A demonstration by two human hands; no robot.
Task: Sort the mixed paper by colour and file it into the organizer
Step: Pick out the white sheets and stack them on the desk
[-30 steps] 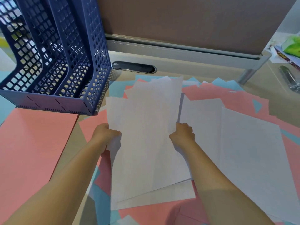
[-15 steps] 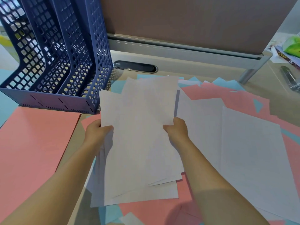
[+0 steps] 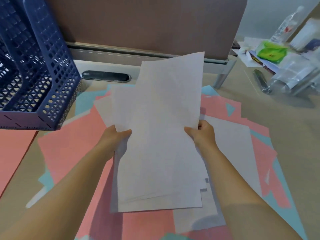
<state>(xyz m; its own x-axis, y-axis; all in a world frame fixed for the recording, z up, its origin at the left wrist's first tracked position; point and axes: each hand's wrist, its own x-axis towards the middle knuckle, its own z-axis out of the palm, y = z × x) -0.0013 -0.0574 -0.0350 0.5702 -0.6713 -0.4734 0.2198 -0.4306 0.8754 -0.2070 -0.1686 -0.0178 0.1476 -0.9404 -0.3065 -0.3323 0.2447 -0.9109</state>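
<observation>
Blue organizer sits far left on the surface, nearer the left hand. Left hand grips the white stack, long axis pointing away; right hand pinches its right edge, sheets probably lifted.

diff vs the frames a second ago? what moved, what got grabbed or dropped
The white sheets have been drawn together and lifted into one stack, top edge raised toward the partition. The left hand and right hand kept their grip on its side edges; nothing was let go. The organizer, pink sheets and blue sheets stayed put.
</observation>
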